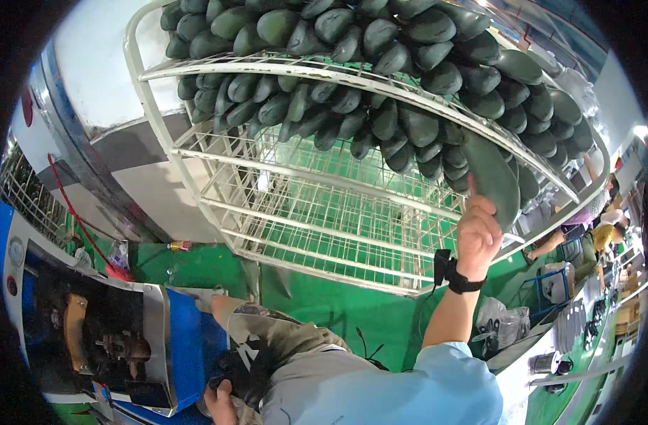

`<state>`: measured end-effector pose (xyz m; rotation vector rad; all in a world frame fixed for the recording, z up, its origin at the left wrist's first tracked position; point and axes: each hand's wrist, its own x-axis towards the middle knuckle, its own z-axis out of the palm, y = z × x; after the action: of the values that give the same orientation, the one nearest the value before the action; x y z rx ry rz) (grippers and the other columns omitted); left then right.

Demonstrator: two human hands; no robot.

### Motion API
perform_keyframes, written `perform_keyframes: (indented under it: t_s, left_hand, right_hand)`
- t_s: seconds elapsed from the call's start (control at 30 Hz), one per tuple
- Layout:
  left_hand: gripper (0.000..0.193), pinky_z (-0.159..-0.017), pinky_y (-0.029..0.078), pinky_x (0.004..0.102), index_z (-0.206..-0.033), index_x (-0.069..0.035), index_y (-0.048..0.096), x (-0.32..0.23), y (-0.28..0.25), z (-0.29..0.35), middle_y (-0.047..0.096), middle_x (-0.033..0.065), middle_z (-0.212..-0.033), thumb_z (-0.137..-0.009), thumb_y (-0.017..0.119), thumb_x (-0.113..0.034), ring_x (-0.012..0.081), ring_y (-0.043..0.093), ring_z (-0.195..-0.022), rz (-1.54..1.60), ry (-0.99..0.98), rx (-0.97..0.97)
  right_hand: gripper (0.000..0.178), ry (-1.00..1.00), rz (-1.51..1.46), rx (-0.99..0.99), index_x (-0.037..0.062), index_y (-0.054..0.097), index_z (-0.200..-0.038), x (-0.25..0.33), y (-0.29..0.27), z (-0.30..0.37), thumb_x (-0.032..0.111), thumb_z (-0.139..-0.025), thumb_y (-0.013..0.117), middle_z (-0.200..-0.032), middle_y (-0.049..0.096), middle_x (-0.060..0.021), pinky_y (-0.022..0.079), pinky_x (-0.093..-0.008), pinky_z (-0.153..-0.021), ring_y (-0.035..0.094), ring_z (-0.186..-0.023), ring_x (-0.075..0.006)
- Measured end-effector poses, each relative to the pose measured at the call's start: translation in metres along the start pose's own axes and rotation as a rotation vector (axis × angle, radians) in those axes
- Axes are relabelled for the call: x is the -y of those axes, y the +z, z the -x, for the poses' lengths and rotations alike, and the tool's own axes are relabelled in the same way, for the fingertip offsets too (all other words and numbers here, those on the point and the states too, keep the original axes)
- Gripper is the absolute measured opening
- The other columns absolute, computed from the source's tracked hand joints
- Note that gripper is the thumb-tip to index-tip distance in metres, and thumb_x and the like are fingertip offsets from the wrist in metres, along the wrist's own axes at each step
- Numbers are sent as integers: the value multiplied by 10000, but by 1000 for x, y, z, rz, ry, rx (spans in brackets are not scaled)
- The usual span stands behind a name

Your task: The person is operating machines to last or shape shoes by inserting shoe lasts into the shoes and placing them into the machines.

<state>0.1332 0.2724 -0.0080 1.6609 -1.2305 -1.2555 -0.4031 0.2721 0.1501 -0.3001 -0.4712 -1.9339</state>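
Note:
My right hand point(479, 230) is raised at the rack's right side, its fingers wrapped round a long, smooth dark green shoe last point(495, 177). That last leans up against the lower tier of similar shoe lasts point(331, 103), which stick out toward me in a dense row. At the bottom left, beside my body, my left hand point(222, 404) is partly cut off by the lower edge. Its fingers are curled against a soft black piece point(247, 372) that looks like a shoe upper.
The white wire rack point(324, 173) also carries more lasts point(324, 28) on top. A machine with blue panels point(189, 340) stands close on my left. Plastic bags point(504, 319) and a blue stool point(550, 294) are on the right, with people point(600, 227) further off.

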Motion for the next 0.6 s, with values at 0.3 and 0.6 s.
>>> perform_keyframes:
  t_s: [0.3,0.6]
  left_hand:
    - [434,-883,445,333,-1161,29,628,-6,16,-7,640,83,-1070,-870,709,-282,198,553,-951,-62,-61,-11]
    - [418,-707,442,265,-1182,79,590,3,31,-15,615,26,-893,-885,683,-201,108,536,-797,80,14,167]
  right_hand:
    - [551,-99,16,-155,-61,165,-1493,35,6,-65,155,-1030,374,-837,443,-58,433,-256,-397,500,-534,-133]
    - [365,128,186,-200,-122,399,-1167,39,-4,-98,198,-993,416,-860,453,-66,439,-240,-442,504,-622,-149]
